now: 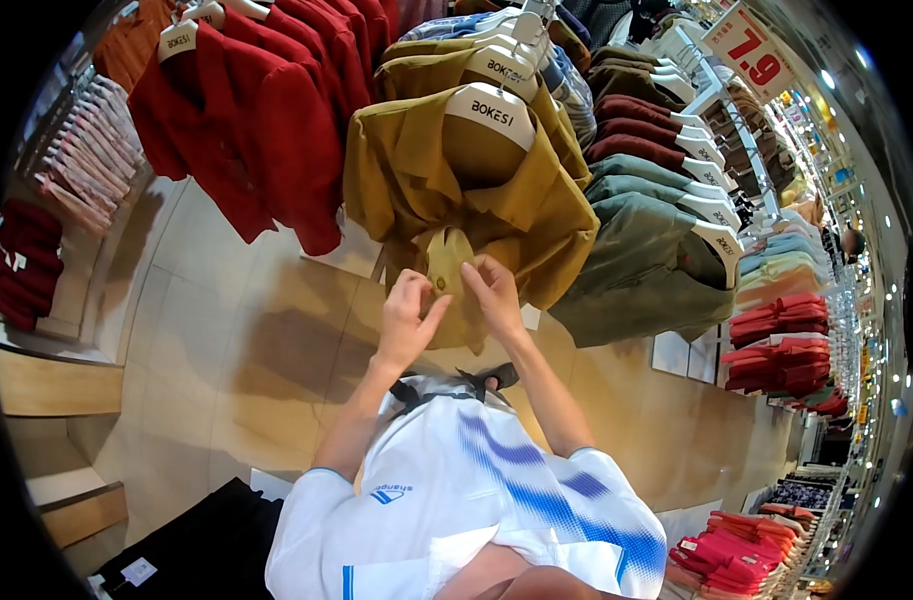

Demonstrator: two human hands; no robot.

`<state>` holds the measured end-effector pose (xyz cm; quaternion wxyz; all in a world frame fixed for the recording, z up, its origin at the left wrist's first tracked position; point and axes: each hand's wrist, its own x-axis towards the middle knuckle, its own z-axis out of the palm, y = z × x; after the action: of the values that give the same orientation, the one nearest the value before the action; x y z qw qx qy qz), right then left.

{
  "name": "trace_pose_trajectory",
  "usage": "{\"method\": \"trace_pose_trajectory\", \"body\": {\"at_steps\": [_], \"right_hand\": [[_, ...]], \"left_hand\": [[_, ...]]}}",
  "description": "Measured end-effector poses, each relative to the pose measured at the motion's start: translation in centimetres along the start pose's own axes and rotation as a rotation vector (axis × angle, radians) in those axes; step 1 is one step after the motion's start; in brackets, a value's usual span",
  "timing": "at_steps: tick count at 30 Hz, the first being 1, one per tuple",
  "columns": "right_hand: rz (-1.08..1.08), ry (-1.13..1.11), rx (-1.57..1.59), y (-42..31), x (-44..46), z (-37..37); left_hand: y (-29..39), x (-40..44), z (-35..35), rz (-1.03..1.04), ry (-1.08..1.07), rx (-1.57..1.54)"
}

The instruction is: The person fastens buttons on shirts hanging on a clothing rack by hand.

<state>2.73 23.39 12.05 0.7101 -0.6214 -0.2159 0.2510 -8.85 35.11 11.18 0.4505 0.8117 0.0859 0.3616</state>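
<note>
A mustard-yellow jacket [537, 235] hangs on a white hanger [490, 113] lettered BOKESI, its front facing me. A narrow, paler edge of its cloth [447, 255], with a button [441, 284] on it, is pulled up in front of the jacket. My left hand [409, 318] pinches this edge from the left, its fingers curled close to the button. From the right, my right hand [495, 297] holds the same cloth between thumb and fingers. The lower part of the jacket hangs below and behind both hands.
Red jackets [267, 130] hang on the left, close to the mustard ones. To the right are dark green jackets [637, 260] and maroon garments [647, 130] on a metal rail [737, 130]. A 7.9 price sign [752, 50] stands at upper right. Tiled floor [192, 300] lies below.
</note>
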Motion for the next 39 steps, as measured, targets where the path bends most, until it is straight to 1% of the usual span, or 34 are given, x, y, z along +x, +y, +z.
{"method": "trace_pose_trajectory", "body": {"at_steps": [2, 4, 9, 11, 13, 14, 16, 17, 18, 19, 20, 21, 22, 24, 26, 27, 29, 30, 32, 33, 34, 36, 38, 39], "right_hand": [[0.02, -0.007, -0.016, -0.3, -0.4, 0.1], [0.035, -0.011, -0.032, -0.7, -0.5, 0.2], [0.048, -0.014, 0.006, -1.7, -0.9, 0.6], [0.038, -0.032, 0.033, -0.2, -0.7, -0.1], [0.022, -0.054, 0.057, 0.4, -0.4, -0.4], [-0.005, -0.048, 0.04, 0.6, -0.4, -0.4], [-0.04, -0.041, 0.023, 1.5, 0.0, -0.9], [-0.041, -0.006, -0.172, 2.4, 0.3, -1.9], [-0.044, 0.031, -0.367, 2.8, 0.7, -2.8], [-0.057, 0.032, -0.368, 1.7, 0.5, -3.1], [-0.24, 0.095, -0.643, 0.4, -0.2, -3.4], [-0.428, 0.16, -0.915, -1.4, -0.8, -3.6], [-0.439, 0.175, -0.881, -4.0, -1.4, -3.7], [-0.785, 0.37, -1.015, -8.0, -1.5, -4.8], [-0.984, 0.51, -1.199, -12.3, -0.8, -5.3], [-0.99, 0.52, -1.204, -12.8, 0.1, -5.8], [-0.625, 0.407, -1.001, -12.5, 2.2, -7.2], [-0.589, 0.318, -1.019, -11.7, 3.4, -8.6], [-0.54, 0.195, -0.84, -10.5, 5.2, -9.5], [-0.549, 0.19, -0.84, -10.3, 5.3, -9.5], [-0.533, 0.184, -0.887, -10.2, 5.4, -9.3], [-0.524, 0.171, -0.927, -9.9, 5.6, -9.0], [-0.584, 0.274, -0.905, -9.6, 5.9, -8.8], [-0.588, 0.28, -0.871, -9.6, 6.2, -9.0]], "left_hand": [[-0.5, -0.1, 0.5, 0.018, 0.006, 0.022], [-0.6, 0.1, 0.7, -0.025, -0.004, 0.052], [-0.6, 0.5, 0.8, -0.004, 0.018, 0.031], [-1.1, 0.4, 0.9, 0.023, 0.031, 0.03], [-2.4, 0.2, 0.9, -0.022, -0.019, -0.13], [-3.3, 0.1, 1.0, -0.017, -0.019, -0.131], [-4.7, -0.4, 0.9, -0.192, -0.164, -0.369], [-5.1, -0.6, 0.9, -0.25, -0.183, -0.43], [-5.3, -0.6, 0.8, -0.24, -0.184, -0.43], [-5.6, -0.7, 0.7, -0.297, -0.176, -0.42], [-5.9, -0.8, 0.6, -0.354, -0.165, -0.41], [-6.9, -1.2, 0.5, -0.321, -0.175, -0.252], [-8.3, -1.9, 0.9, -0.233, -0.147, -0.209], [-9.7, -3.0, 1.6, -0.271, -0.202, -0.162], [-11.1, -3.7, 3.0, -0.21, -0.185, -0.131], [-12.0, -4.0, 3.5, -0.223, -0.205, -0.104], [-13.2, -4.4, 4.2, -0.273, -0.26, -0.058], [-14.2, -4.7, 4.6, -0.262, -0.257, -0.06], [-16.8, -6.0, 5.3, -0.32, -0.34, 0.035], [-18.1, -6.7, 5.4, -0.284, -0.375, 0.081], [-18.2, -7.3, 5.3, -0.282, -0.364, 0.085], [-18.5, -8.6, 5.0, -0.16, -0.29, 0.194], [-19.4, -9.3, 4.4, -0.191, -0.306, 0.215], [-19.8, -9.6, 4.0, -0.255, -0.38, 0.167]]}}
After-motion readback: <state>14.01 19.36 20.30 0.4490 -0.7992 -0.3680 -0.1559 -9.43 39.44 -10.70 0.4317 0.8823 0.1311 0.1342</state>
